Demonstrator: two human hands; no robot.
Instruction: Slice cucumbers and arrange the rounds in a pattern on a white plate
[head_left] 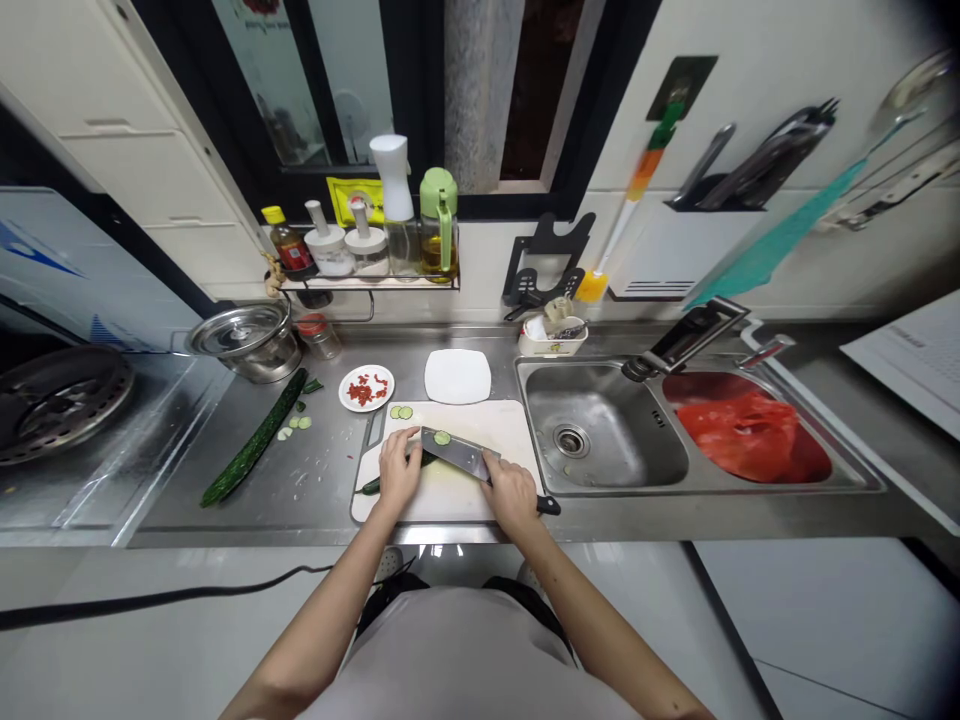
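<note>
Nearest is one pale shirt front (457,660), with two bare forearms stretching forward from either side of it to one white cutting board (514,425). The left hand (400,468) lies palm down, its fingers curled over one cucumber (370,487) and gripping it; the cucumber is on the board's left half, partly hidden. The right hand (513,492) has its fingers wrapped around the handle of one knife (469,460), wrist angled inward, the blade slanting across to the left fingertips. Three slices show here: one slice (442,438) on the blade, two slices (400,412) at the board's upper left corner. A second cucumber (255,440) lies on the counter. Two white plates stand behind the board: one square plate (457,375), one round plate (346,389) bearing chopped red pieces (364,392), too many to count.
</note>
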